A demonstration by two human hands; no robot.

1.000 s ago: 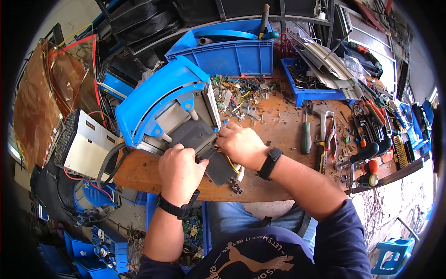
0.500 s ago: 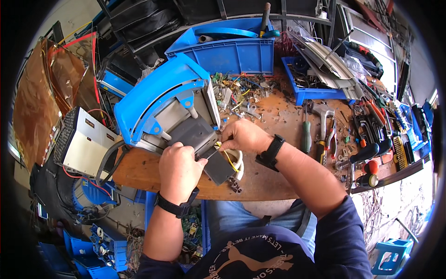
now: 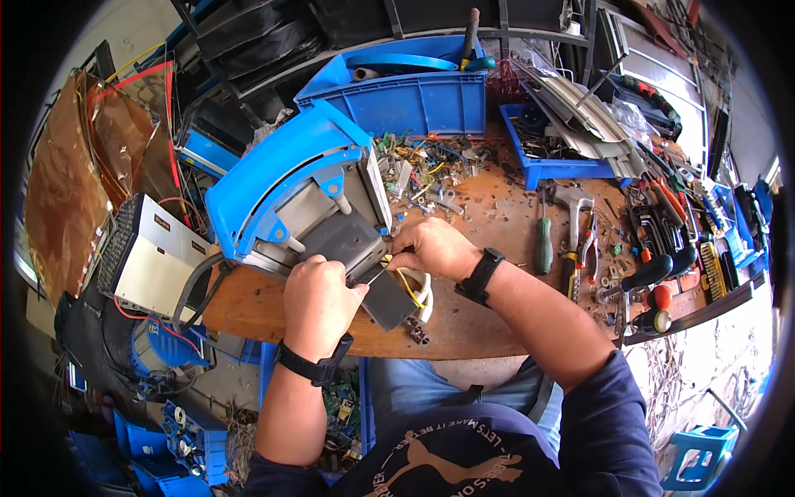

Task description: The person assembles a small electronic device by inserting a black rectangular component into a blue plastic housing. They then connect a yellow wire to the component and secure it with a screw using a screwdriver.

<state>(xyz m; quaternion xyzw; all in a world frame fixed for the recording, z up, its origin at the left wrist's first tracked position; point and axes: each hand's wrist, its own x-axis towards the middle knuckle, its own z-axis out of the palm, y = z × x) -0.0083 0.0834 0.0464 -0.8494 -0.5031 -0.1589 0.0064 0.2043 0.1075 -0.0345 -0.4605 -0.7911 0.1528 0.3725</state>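
A machine part with a curved blue cover (image 3: 261,178) and a pale metal frame lies tilted on the wooden bench. On its near side sits a dark grey box (image 3: 341,238), with a flat dark grey piece (image 3: 387,303) hanging beside it. My left hand (image 3: 319,302) is closed at the box's near edge, thumb toward a thin metallic sliver at the gap; what it holds is hidden. My right hand (image 3: 432,248) pinches at the box's right end, above a yellow wire (image 3: 409,288) and a looped white cable (image 3: 424,294). What sits in that pinch is too small to name.
Loose scrap pieces (image 3: 422,170) cover the bench behind my hands. Further back stands a blue crate (image 3: 406,103). On the right lie a green-handled screwdriver (image 3: 542,246), a hammer (image 3: 573,199) and pliers (image 3: 590,248). A white boxy unit (image 3: 157,257) stands at left.
Both hands keep their places and grips, with only a slight shift of my right hand and wrist. The whole view has moved very slightly.
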